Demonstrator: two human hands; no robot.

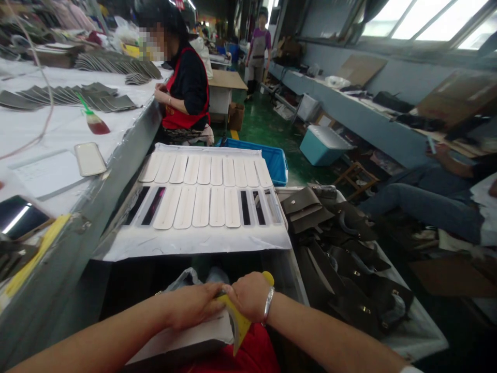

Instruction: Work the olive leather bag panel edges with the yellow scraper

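My left hand lies over the top edge of a white panel on my lap, its thumb on the panel's face and its fingers stretched towards the other hand. Close against it, my right hand is closed on a yellow curved piece; its kind is not clear. A rounded yellow end also shows beyond the right hand. Both sets of fingertips meet and partly hide each other. In front stands a white-covered board with rows of pale rounded strips and several dark slots.
At right, a white crate holds dark leather bags. A long table on the left carries a phone, a green-capped bottle and leather pieces. A co-worker in a red apron sits ahead, near a blue bin.
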